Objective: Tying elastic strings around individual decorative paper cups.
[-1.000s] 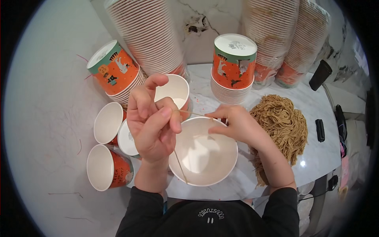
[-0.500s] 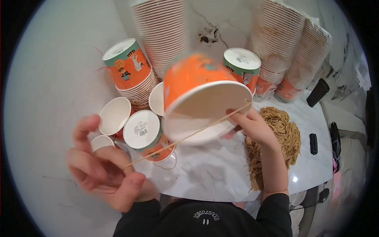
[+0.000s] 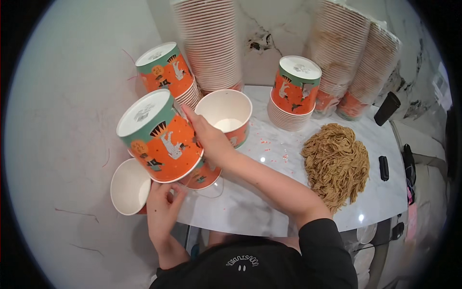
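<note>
An orange and green paper bucket [image 3: 166,144], white base up, is tilted over the left part of the table. My right hand [image 3: 211,137] grips its right side, with the arm reaching across the table. Just under the bucket's lower rim is my left hand [image 3: 163,204], thumb and forefinger bent together; what they hold, if anything, does not show. Beside it an open paper bucket [image 3: 130,188] lies on its side. Partly hidden behind the held bucket, another orange bucket [image 3: 204,176] has a thin cord loop at its rim. Further back, an open bucket [image 3: 224,108] stands upright.
A heap of tan cords [image 3: 337,166] lies on the white marbled table [image 3: 255,204]. Tall stacks of nested buckets [image 3: 209,45] line the wall, with wrapped stacks [image 3: 339,48] at right. A shorter inverted stack [image 3: 296,91], a black cup [image 3: 387,108] and a small black object [image 3: 383,168] stand nearby.
The held bucket has moved left and down, and its opening now faces downward. My left hand has come in under its rim; the taut cord between hand and bucket no longer shows.
</note>
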### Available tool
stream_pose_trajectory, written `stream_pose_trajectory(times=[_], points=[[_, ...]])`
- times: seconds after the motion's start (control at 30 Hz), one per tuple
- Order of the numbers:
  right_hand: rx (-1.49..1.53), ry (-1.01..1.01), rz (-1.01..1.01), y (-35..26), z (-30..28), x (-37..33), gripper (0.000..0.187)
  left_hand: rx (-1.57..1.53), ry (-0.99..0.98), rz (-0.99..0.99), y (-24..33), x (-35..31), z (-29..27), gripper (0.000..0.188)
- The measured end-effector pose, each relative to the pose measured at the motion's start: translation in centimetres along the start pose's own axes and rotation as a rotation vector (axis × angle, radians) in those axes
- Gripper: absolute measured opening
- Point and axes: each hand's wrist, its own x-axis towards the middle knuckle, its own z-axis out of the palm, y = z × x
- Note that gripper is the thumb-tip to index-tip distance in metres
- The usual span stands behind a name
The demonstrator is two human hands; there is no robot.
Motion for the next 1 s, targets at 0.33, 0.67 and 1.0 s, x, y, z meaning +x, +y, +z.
stream_pose_trajectory(times=[0.33,0.67,1.0], points=[[-0.525,0.004,-0.036,-1.7,-5.6,-3.7,0.070,-0.359,0.039,-0.049,0.0,-0.9,1.8,0.089],[-0.181,0.232,0.069,-4.0,-6.9,-10.8,0.051,-0.262,0.067,-0.036,-0.9,-1.0,4.2,0.123],[0.026,0.233,0.149,-1.4,-8.8,-13.3,0.037,-0.658,0.057,-0.015,-0.6,-3.5,7.6,0.150]])
